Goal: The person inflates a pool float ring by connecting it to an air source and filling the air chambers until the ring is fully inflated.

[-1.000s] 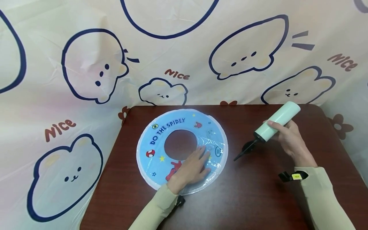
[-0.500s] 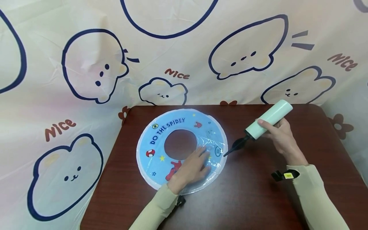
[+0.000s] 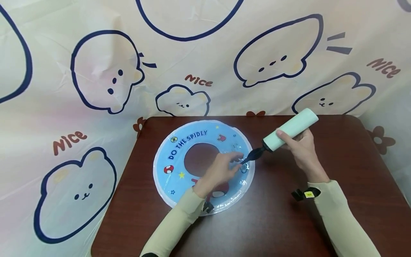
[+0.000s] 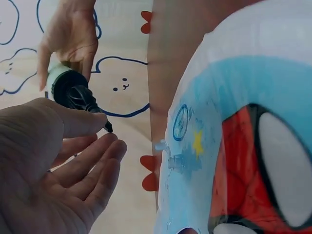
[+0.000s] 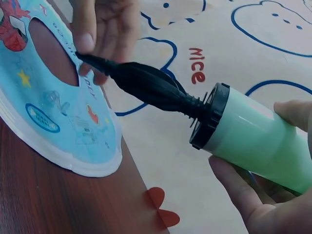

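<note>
My right hand [image 3: 301, 151] grips a mint-green hand pump [image 3: 290, 129], thumb on top and fingers beneath. Its black nozzle [image 5: 146, 87] points left and down toward my left hand [image 3: 216, 173]. That hand hovers over the right side of a blue swim ring [image 3: 164, 180], palm partly turned up. In the left wrist view, the nozzle tip lies between the thumb [image 4: 87, 122] and the loosely bent fingers, which are apart; whether the thumb touches it is unclear. A clear valve [image 4: 173, 160] stands up from the ring near a yellow star.
The ring lies on a dark brown table [image 3: 273, 221], its centre hole showing the wood. Behind and to the left hangs a pale cloth [image 3: 199, 57] printed with bears. A black wrist strap [image 3: 305, 194] sits by the right sleeve.
My right hand has carried the pump left, bringing its nozzle over the ring. My left hand has lifted from the ring and turned toward the nozzle tip.
</note>
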`<state>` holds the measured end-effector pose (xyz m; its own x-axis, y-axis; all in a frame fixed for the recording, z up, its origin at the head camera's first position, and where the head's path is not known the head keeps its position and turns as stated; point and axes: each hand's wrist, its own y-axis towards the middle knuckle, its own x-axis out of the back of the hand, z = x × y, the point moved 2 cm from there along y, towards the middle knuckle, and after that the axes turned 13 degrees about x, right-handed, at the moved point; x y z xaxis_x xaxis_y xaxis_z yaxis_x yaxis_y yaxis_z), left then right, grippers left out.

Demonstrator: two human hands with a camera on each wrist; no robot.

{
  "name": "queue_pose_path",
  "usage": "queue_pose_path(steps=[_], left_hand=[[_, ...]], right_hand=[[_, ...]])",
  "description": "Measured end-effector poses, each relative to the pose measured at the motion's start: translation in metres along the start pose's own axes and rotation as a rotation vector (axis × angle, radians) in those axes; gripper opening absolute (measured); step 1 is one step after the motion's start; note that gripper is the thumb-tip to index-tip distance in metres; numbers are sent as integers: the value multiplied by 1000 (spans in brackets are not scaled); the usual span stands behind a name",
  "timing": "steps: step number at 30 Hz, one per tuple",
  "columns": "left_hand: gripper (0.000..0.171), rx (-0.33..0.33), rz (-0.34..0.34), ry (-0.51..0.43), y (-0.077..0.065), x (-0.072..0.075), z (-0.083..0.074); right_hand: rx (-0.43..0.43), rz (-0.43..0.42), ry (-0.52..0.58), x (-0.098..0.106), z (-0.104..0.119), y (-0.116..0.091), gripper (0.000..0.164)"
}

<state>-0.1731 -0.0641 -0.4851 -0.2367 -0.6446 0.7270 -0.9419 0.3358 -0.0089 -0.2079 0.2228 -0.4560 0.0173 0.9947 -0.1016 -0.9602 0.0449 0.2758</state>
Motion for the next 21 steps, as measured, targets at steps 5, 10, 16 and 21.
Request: queue_pose_path(steps=[5,10,16,21], left_hand=[[30,30,-16,12,9,2,2],[29,71,-14,-31,15,4,10],[31,96,-6,-46,17,-3,26],[31,94,-44,12,15,-11,37]], right_hand=[[35,-18,-64,-10,1,-1,85],[78,-28,-154,-18,0,0,88],[95,-30,-229,-27,-5,-3,91],[113,-36,-249,-32,-8,-7,95]])
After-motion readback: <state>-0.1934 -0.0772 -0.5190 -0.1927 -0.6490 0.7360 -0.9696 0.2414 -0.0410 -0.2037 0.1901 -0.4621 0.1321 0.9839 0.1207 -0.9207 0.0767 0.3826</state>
